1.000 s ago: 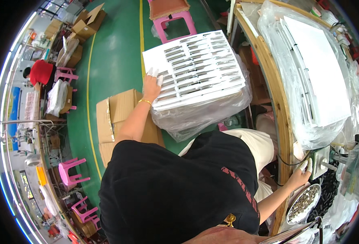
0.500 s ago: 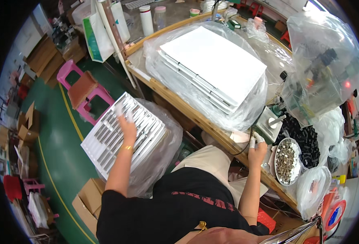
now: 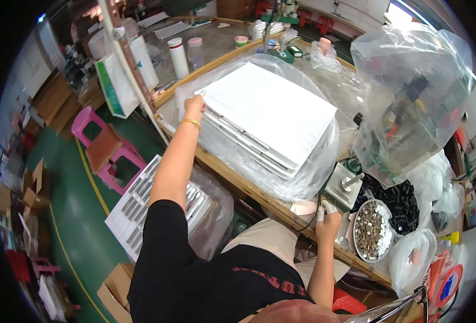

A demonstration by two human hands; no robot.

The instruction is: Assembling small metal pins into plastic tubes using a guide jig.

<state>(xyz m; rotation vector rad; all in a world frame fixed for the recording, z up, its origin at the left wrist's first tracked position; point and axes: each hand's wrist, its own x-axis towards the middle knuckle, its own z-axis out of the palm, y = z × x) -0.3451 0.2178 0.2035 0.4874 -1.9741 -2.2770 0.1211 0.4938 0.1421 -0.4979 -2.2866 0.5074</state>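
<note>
Left hand (image 3: 195, 106) at the far-left corner of a white stack (image 3: 270, 116), fingers curled in and drawn together; whether they are clamped on the corner cannot be told. Right hand (image 3: 327, 226) to the right of the stack's near end, fingers bent, white finger covers (image 3: 329, 207) on the tips, just beside a small metal device (image 3: 341, 185); whether it holds anything cannot be told.

Head view: half a second ago the left hand was over the tray (image 3: 118, 224), which sits lower than the stack and to its left; now it has come up to the stack, and the forearm crosses above the tray. The right hand has stayed by the device.

Among the containers, the tray holds rows of shiny metal strips (image 3: 141, 200). A bowl (image 3: 371, 260), to the right of the stack's near end and past the device, is filled with small brownish and white pieces (image 3: 368, 229). Beside it, farther from the stack, black parts (image 3: 397, 207) lie heaped. A tall clear bag (image 3: 410, 102) stands to the right of the stack; dark shapes show through it, in it or behind it.

The stack lies on the bench in clear plastic (image 3: 316, 169), its layers showing along the side facing the person. Its corner meets the left hand; the rest extends to the right, well apart from the right hand.
</note>
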